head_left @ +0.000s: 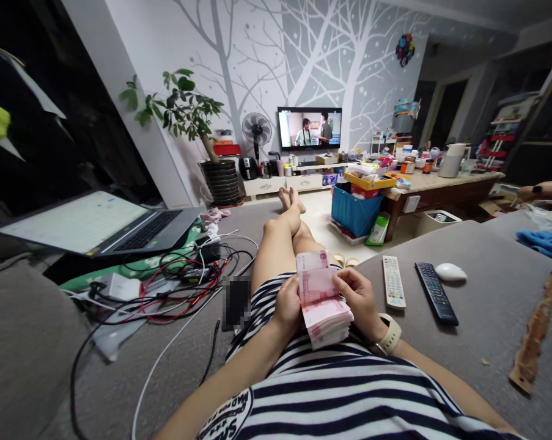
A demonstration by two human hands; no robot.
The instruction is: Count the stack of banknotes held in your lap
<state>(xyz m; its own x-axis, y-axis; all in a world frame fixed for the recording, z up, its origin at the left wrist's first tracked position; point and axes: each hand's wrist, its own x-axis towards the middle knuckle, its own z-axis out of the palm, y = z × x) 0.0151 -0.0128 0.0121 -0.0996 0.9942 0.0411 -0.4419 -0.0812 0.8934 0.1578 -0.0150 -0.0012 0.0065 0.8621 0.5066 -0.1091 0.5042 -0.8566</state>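
Note:
A thick stack of pinkish-red banknotes [324, 308] is held between my two hands above my lap. My left hand [288, 304] is closed on the left edge of the stack, thumb toward the notes. On the other side, my right hand [359, 298] pinches the right edge near the upper part, where a note stands up from the rest. The lower end of the stack is fanned toward me in many layers. A pale watch [389, 335] is on my right wrist. Striped cloth lies beneath the notes.
Right of me on the grey couch lie a white remote [393, 282], a black remote [436, 293], a white mouse [450, 272] and a brown strip [538, 333]. Left are tangled cables [179, 287] and an open laptop [96, 223]. Another person's arm [548, 188] shows at far right.

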